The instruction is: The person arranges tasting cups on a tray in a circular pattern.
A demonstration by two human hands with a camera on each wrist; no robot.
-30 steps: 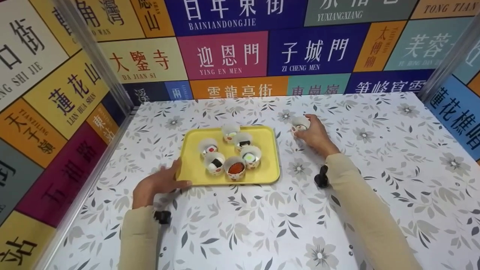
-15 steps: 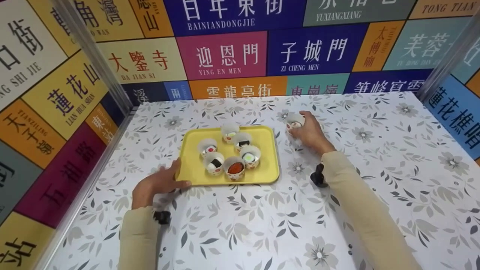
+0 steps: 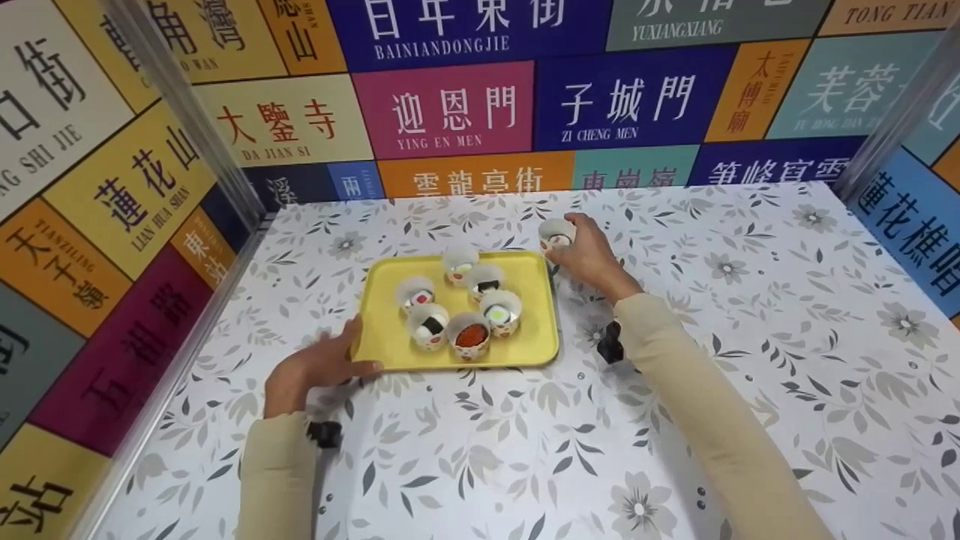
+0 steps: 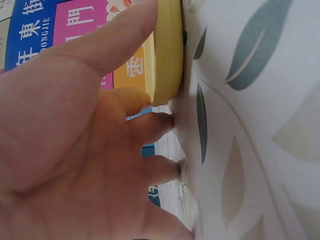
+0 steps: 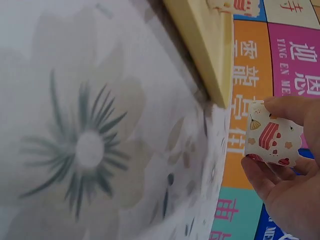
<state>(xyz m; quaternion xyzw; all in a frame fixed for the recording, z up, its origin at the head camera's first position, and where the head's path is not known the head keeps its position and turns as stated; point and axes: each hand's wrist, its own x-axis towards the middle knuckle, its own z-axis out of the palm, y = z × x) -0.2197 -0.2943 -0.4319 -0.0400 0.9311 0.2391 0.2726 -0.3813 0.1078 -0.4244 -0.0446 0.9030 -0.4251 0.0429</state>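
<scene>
A yellow tray lies on the table and bears several paper baking cups with sushi-like pieces, among them a cup of orange roe and a cup with a green-centred roll. At its front left corner, my left hand grips the edge, thumb along the front and fingers at the left side. My right hand pinches another patterned paper cup between thumb and fingers, off the table just beyond the tray's back right corner. Inside this cup a pale piece shows only in part.
The table has a white cover printed with grey leaves and flowers. Colourful sign-printed walls stand behind and at both sides. A black wrist camera sits at the left wrist.
My right hand has brought its paper cup leftward and slightly away from me, nearer the tray's back right corner. The left hand and the tray have stayed in place.
</scene>
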